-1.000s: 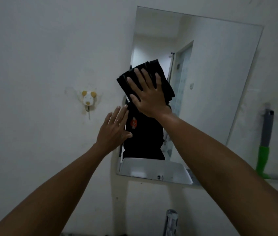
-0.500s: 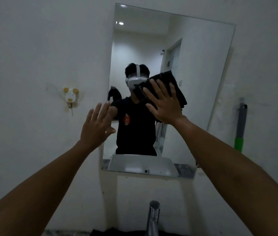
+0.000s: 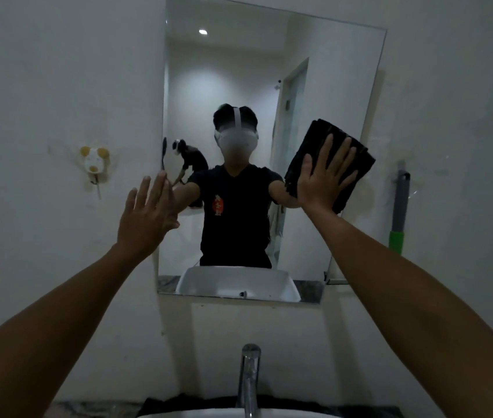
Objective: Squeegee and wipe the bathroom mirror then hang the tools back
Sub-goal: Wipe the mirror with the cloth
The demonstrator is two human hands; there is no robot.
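Since half a second ago the black cloth (image 3: 334, 164) has travelled from mid-mirror to the mirror's (image 3: 323, 70) right edge, right of centre in the frame. The right hand (image 3: 323, 179) is pressing it flat against the glass, fingers spread wide over it, palm on the cloth's lower left part, not clenched around it. The left hand (image 3: 147, 217) is resting open at the mirror's left edge, holding nothing. The squeegee (image 3: 399, 206) is hanging on the wall at far right.
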